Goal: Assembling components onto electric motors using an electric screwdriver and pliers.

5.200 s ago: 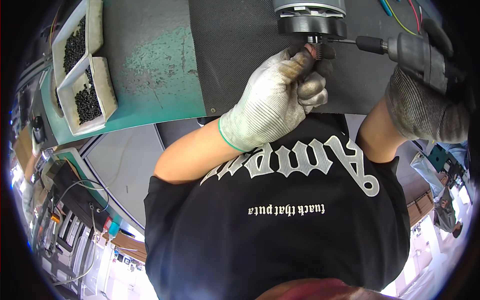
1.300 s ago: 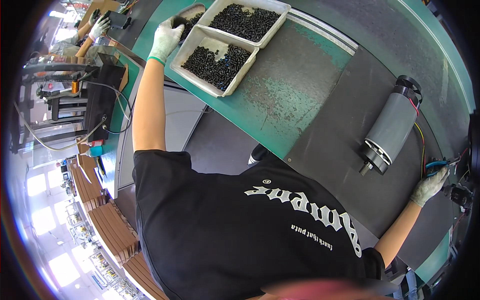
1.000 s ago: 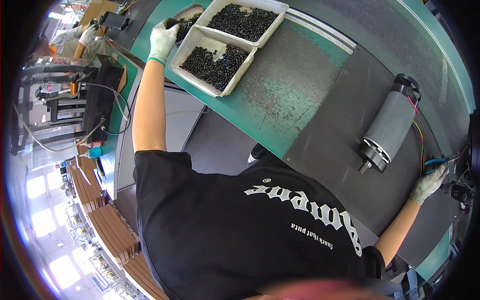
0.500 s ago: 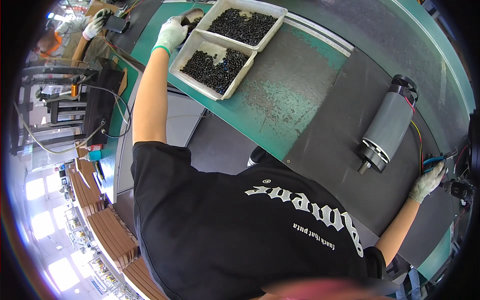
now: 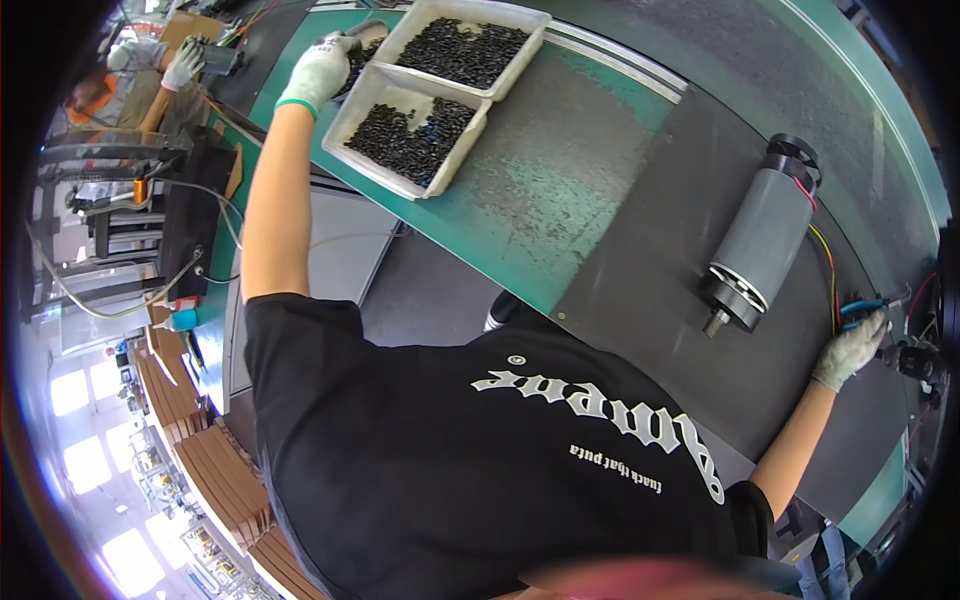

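Observation:
At the far left of the bench, my left hand (image 5: 320, 70), in a white glove with a green cuff, reaches to a small round dish (image 5: 374, 30) of black parts. Its fingers look curled in, and their tips are hidden among the parts. Two white bins, a nearer bin (image 5: 432, 190) and a farther bin (image 5: 535, 40), hold many small black pieces beside it. Out at the right, my gloved right hand (image 5: 852, 352) is closed on blue-handled pliers (image 5: 862, 307). A grey cylindrical motor (image 5: 765, 238) lies left of this hand, with coloured wires (image 5: 826, 250) running toward the pliers.
A black mat (image 5: 640, 300) covers the right part of the green bench (image 5: 530, 220). A metal strip (image 5: 615, 62) runs along the back. At far left, a co-worker's gloved hand (image 5: 183, 66) is beside another motor (image 5: 220, 60). Brown boards (image 5: 225, 480) are stacked at lower left.
The whole view has shifted slightly, moving the bench things leftward. My left hand stays at the dish, its fingers slightly repositioned. My right hand keeps the pliers by the wires.

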A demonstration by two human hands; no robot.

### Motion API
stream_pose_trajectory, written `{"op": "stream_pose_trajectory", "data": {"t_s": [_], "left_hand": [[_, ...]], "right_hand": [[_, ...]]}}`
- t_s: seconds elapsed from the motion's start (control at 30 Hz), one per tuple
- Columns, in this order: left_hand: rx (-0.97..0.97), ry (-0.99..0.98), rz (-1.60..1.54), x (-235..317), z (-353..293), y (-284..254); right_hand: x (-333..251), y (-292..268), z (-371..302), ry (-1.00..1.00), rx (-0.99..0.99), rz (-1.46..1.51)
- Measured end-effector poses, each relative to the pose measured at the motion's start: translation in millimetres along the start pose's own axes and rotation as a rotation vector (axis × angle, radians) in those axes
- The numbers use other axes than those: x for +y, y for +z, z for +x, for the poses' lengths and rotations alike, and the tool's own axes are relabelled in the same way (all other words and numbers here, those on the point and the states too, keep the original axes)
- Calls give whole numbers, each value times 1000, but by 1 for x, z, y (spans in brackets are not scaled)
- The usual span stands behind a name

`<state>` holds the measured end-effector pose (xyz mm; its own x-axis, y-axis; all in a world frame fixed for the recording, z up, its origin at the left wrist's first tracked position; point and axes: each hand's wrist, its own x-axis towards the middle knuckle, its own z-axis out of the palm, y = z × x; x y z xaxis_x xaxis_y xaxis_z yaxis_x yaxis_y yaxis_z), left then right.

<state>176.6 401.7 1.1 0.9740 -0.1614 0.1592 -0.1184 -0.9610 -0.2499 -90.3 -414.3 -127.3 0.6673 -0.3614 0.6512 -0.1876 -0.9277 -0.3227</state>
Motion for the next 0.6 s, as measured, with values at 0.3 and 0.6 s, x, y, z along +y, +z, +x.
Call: {"op": "stream_pose_trajectory", "data": {"t_s": [0.3,0.6], "left_hand": [[186,-14,-104,-4,-11,-11],[-250,163,-1824,336,-115,-137]], "right_hand": [[-85,-28,12,479,-22,661],[-259,-102,45,-198,-455,569]]}}
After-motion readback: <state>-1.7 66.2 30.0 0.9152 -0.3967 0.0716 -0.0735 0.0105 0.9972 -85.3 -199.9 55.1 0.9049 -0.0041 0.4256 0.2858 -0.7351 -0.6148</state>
